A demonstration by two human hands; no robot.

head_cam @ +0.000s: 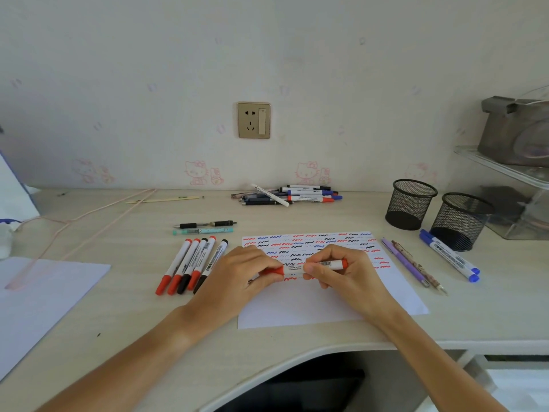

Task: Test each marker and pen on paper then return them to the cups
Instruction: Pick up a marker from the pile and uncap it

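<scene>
Both hands met over the paper (312, 304), holding one red marker (309, 266) level between them. The left hand (246, 272) had its fingers curled around the red cap end, pinching it; the right hand (341, 272) pinched the white barrel, with the marker's red tail poking out past its fingers. Whether the cap was coming off or going on I could not tell.

Under the fingers the paper carried rows of red, blue and black squiggles, with bare sheet nearer the wrists. Left of the left hand lay a fan of five markers (191, 264); beyond the fingertips, by the wall, sat a pile (289, 195). Off to the right of the right hand stood two mesh cups (411, 203), holding nothing I could see.

To my eye the risks were small: a sudden tug could jerk the nib across the fingers, or a half-seated cap could leave the marker drying in the cup. A sliding forearm might drag the sheet.
</scene>
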